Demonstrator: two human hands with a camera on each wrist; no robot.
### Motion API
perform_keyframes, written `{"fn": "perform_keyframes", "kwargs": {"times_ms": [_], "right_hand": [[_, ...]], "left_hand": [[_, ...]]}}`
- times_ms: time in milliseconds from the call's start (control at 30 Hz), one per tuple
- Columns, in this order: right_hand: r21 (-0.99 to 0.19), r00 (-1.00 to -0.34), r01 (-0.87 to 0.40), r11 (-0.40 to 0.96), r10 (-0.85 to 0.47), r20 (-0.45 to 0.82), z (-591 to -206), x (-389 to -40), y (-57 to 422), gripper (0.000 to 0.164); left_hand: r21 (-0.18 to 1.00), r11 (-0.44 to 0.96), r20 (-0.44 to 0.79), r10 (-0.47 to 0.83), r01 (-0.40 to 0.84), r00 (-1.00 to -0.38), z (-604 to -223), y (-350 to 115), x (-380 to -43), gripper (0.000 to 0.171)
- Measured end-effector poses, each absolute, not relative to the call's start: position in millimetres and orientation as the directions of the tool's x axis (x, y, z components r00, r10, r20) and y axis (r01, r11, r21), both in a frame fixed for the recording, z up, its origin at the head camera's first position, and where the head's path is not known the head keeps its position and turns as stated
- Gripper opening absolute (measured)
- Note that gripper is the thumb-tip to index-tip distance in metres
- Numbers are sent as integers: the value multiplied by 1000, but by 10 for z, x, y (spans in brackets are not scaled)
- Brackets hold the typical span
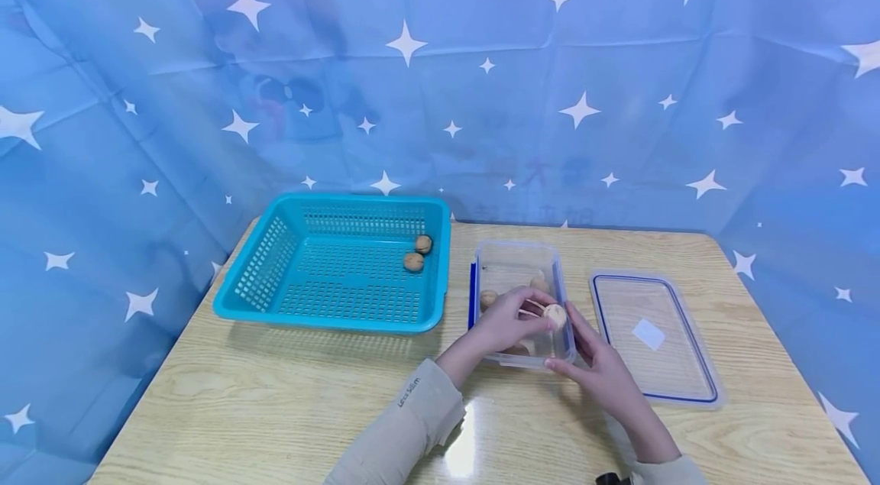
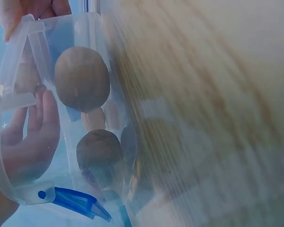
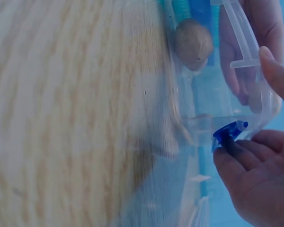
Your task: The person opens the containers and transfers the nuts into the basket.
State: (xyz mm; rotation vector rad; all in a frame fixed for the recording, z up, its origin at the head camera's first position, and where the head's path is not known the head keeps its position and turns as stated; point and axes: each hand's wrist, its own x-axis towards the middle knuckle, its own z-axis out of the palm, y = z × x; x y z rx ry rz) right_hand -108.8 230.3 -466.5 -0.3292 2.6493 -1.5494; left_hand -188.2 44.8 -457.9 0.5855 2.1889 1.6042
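My left hand [image 1: 510,318] reaches over a clear plastic food box [image 1: 505,257] and holds a walnut [image 1: 554,316] between thumb and fingers near the box's right wall. At the box's near right corner, my right hand [image 1: 608,374] grips the wall, thumb on the near side and fingers along the right side. Its fingertips touch a blue-sealed latch [image 3: 226,131] in the right wrist view. Several walnuts lie inside the box, among them one walnut [image 1: 488,299] at the left and another walnut [image 1: 540,283] farther back. The left hand partly hides a walnut [image 1: 517,349] at the near end.
A turquoise plastic basket [image 1: 330,323] stands left of the box, with two walnuts [image 1: 413,262] at its right side. The blue-edged clear lid [image 1: 622,298] lies flat on the wooden table [image 1: 261,401] to the right. Behind hangs a blue star-patterned cloth [image 1: 447,95].
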Motion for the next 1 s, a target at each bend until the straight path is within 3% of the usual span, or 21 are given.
{"fn": "perform_keyframes", "kwargs": {"times_ms": [267, 467, 1000], "right_hand": [[-874, -976, -147, 464, -209, 54, -4677, -1096, 2296, 95], [-871, -978, -147, 470, -204, 55, -4663, -1090, 2294, 95], [-883, -975, -139, 448, -217, 44, -4649, -1081, 2321, 95]], "left_hand": [[995, 56, 56, 427, 88, -903, -4535, 412, -1888, 33], [986, -20, 156, 431, 163, -889, -4164, 257, -1942, 35], [939, -44, 338, 315, 342, -887, -3386, -316, -2269, 38]]}}
